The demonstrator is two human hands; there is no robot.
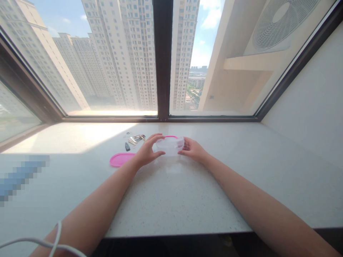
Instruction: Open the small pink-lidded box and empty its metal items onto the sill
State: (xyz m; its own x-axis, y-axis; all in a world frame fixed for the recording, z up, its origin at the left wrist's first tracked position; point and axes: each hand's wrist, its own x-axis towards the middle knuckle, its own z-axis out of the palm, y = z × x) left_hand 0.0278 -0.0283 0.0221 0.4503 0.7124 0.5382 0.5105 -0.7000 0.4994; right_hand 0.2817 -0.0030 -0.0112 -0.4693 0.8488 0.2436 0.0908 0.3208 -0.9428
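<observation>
From my remote seat I watched both hands meet on the small clear plastic container [170, 146], which sat on the pale stone windowsill [187, 192] just in front of the window's dark centre post [163, 60]. The left hand [147, 151] had its fingers spread and curled round the container's left end, thumb on the near side, fingertips over the top edge; the right hand [193, 149] touched the right end with fingers bent and close together, more steadying than gripping. A pink rim showed along the container's far edge. I judged it light and probably empty, thin-walled and stiff enough to hold shape but likely to flex if squeezed hard; its smooth sides looked slippery, so the short ends under the rim seemed the surest hold. The pink lid [122, 159] lay flat just left of the left wrist, and a bunch of keys [136, 138] with a small dark fob [127, 146] lay beyond it, apart from the container.
</observation>
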